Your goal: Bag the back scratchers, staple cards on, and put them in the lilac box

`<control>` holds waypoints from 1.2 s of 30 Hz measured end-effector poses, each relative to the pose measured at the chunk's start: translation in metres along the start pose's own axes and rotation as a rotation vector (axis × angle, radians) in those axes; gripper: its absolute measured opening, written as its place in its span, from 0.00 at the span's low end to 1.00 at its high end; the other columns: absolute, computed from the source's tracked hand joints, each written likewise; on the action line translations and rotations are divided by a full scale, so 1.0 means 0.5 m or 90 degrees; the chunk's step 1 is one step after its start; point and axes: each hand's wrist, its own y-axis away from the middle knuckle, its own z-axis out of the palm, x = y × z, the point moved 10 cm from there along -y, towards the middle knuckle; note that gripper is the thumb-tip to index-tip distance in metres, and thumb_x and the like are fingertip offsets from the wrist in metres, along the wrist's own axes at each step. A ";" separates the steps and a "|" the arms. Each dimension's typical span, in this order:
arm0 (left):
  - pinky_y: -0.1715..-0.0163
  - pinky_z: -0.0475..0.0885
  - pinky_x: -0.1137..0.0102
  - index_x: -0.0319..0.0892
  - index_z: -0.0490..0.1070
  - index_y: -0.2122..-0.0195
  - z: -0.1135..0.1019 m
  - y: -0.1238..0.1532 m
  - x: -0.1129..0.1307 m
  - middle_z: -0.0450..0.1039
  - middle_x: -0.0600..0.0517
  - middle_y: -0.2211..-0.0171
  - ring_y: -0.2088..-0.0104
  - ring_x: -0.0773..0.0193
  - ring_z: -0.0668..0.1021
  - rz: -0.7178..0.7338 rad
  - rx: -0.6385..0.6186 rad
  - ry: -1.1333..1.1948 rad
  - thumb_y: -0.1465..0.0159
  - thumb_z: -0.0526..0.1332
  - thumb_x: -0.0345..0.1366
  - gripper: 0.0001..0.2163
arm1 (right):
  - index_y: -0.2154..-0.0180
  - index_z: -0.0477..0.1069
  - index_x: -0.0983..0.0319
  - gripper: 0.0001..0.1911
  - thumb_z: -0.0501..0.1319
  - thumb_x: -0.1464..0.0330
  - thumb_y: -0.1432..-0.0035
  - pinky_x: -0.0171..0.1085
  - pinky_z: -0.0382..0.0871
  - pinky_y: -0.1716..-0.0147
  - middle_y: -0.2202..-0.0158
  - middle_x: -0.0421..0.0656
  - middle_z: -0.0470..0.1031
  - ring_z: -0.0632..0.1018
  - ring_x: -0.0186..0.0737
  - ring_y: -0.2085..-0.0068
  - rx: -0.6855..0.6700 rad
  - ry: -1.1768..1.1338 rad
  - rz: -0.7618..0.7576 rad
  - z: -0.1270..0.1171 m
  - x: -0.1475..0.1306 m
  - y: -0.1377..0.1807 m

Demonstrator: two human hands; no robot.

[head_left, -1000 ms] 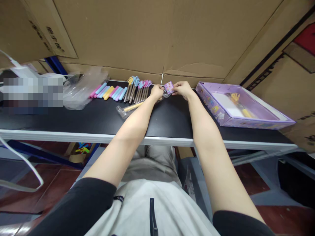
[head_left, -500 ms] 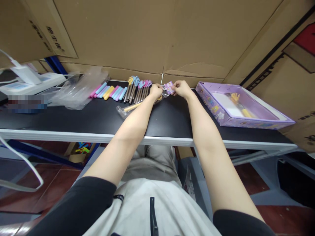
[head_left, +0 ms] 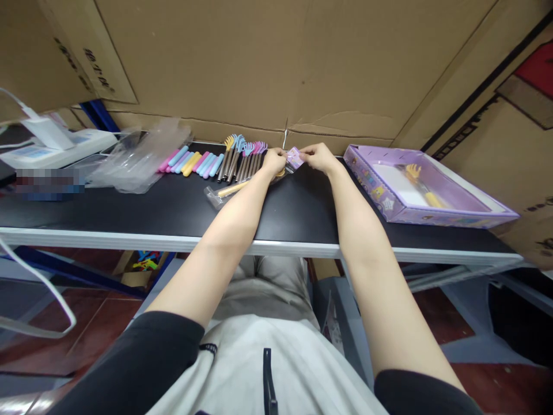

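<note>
Both my hands meet at the far side of a black table (head_left: 173,210). My left hand (head_left: 275,161) is closed, pinching the top of a clear plastic bag (head_left: 216,196) that holds a yellow-handled utensil (head_left: 233,188). My right hand (head_left: 317,157) is closed too, pinching a small purple card (head_left: 295,157) at the bag's mouth. The bag lies flat, running back toward the left. Just behind my left hand lies a row of metal utensils with coloured heads (head_left: 242,155).
Pink, blue and yellow handles (head_left: 190,162) lie left of the utensils, beside a heap of clear bags (head_left: 138,158). A purple tray-like box (head_left: 425,187) holding a yellow utensil sits at the right. Cardboard walls stand behind. A white device (head_left: 56,144) is at far left.
The purple card has shifted a little between my fingers. Both hands stay at the bag's mouth.
</note>
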 end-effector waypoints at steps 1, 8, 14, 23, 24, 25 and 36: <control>0.62 0.70 0.72 0.41 0.66 0.80 0.001 -0.001 0.001 0.72 0.52 0.74 0.67 0.64 0.77 0.002 -0.003 -0.001 0.38 0.59 0.19 0.15 | 0.62 0.81 0.67 0.10 0.67 0.66 0.42 0.44 0.76 0.55 0.70 0.45 0.78 0.78 0.42 0.64 0.004 0.012 -0.007 -0.002 -0.004 -0.001; 0.49 0.74 0.64 0.40 0.74 0.61 0.016 0.013 0.027 0.81 0.43 0.57 0.52 0.52 0.82 0.083 -0.062 -0.203 0.35 0.68 0.33 0.05 | 0.63 0.78 0.67 0.08 0.61 0.72 0.41 0.46 0.73 0.47 0.59 0.52 0.82 0.80 0.47 0.56 0.038 0.101 0.003 -0.012 -0.014 -0.007; 0.37 0.68 0.54 0.33 0.70 0.43 0.045 0.048 0.046 0.73 0.32 0.40 0.36 0.38 0.73 0.186 -0.106 -0.454 0.43 0.76 0.32 0.29 | 0.66 0.77 0.67 0.08 0.59 0.77 0.45 0.42 0.75 0.53 0.68 0.47 0.80 0.78 0.42 0.63 0.008 0.084 0.035 -0.006 -0.014 0.007; 0.38 0.67 0.55 0.36 0.71 0.51 0.055 0.032 0.043 0.75 0.35 0.48 0.41 0.39 0.75 0.228 -0.116 -0.346 0.45 0.75 0.29 0.22 | 0.74 0.73 0.63 0.09 0.72 0.75 0.50 0.38 0.74 0.61 0.77 0.40 0.72 0.73 0.36 0.71 0.027 -0.056 0.057 -0.005 -0.009 0.007; 0.38 0.67 0.55 0.36 0.71 0.52 0.054 0.031 0.044 0.76 0.36 0.48 0.41 0.39 0.75 0.229 -0.114 -0.340 0.45 0.74 0.28 0.22 | 0.75 0.72 0.63 0.10 0.73 0.74 0.50 0.37 0.74 0.63 0.79 0.39 0.70 0.72 0.35 0.72 0.027 -0.069 0.063 -0.002 -0.008 0.007; 0.38 0.67 0.56 0.36 0.70 0.52 0.053 0.031 0.045 0.76 0.36 0.49 0.41 0.40 0.75 0.229 -0.113 -0.336 0.45 0.74 0.28 0.21 | 0.75 0.71 0.62 0.11 0.73 0.73 0.50 0.36 0.73 0.67 0.80 0.38 0.69 0.70 0.33 0.74 0.024 -0.078 0.068 0.001 -0.007 0.008; 0.40 0.67 0.58 0.36 0.70 0.53 0.045 0.034 0.049 0.76 0.36 0.48 0.42 0.41 0.76 0.218 -0.106 -0.336 0.45 0.74 0.28 0.20 | 0.76 0.68 0.61 0.14 0.71 0.78 0.49 0.36 0.71 0.66 0.79 0.37 0.67 0.67 0.32 0.74 0.060 -0.121 0.114 -0.002 -0.021 0.033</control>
